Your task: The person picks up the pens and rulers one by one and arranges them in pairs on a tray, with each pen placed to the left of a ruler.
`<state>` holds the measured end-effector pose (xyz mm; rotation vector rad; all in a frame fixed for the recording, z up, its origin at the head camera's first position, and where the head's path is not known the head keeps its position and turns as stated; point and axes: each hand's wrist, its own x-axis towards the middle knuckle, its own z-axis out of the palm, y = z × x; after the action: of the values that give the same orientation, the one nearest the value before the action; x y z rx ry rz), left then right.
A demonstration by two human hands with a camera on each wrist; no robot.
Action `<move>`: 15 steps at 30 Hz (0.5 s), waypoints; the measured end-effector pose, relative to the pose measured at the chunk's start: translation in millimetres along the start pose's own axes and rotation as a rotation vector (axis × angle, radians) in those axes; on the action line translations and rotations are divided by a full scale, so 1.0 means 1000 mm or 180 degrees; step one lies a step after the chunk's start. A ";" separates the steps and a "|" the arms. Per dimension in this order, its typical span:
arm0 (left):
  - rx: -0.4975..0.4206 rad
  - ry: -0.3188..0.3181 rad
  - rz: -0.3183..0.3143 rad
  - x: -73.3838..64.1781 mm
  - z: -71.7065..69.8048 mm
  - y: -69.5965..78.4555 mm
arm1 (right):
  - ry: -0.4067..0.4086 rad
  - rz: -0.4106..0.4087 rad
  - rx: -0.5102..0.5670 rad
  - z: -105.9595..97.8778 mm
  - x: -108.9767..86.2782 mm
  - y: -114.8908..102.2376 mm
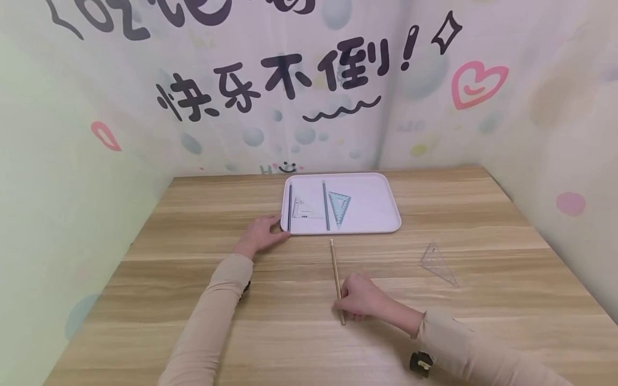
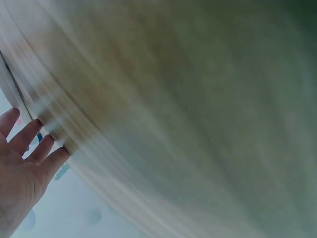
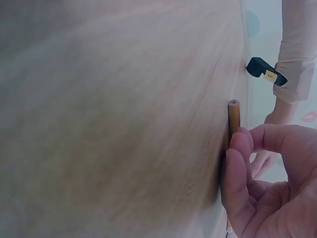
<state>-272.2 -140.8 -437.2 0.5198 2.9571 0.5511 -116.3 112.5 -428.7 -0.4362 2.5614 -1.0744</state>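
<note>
My right hand (image 1: 362, 296) pinches a gold pencil (image 1: 336, 268) near its lower end, between thumb and fingers. The pencil lies along the table, its far tip just short of the tray. In the right wrist view, the flat end of the gold pencil (image 3: 234, 116) pokes out beyond the fingertips. My left hand (image 1: 260, 233) touches the near left corner of the white tray (image 1: 374, 214) with extended fingers. Across the tray lie a dark pencil (image 1: 289, 206), a clear set square (image 1: 309, 213), a grey-blue pencil (image 1: 326, 206) and a teal set square (image 1: 339, 208).
A transparent set square (image 1: 438, 266) lies on the wood-grain table (image 1: 502, 300), to the right of the tray and beyond my right forearm. Behind the table's back edge hangs a printed curtain (image 1: 309, 128). A black wrist device (image 1: 421, 364) sits under the right sleeve.
</note>
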 end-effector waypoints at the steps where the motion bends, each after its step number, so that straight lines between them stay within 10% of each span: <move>1: 0.0001 0.0002 0.0006 0.000 0.000 0.000 | 0.0019 0.0003 -0.0030 0.000 0.000 0.000; 15: -0.0028 0.0054 0.0054 -0.001 0.000 -0.001 | 0.0221 -0.0121 -0.0473 0.003 -0.002 0.003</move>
<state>-271.8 -141.8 -437.5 0.5426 2.9676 0.5730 -113.9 113.6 -432.2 -0.4946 2.7160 -0.9305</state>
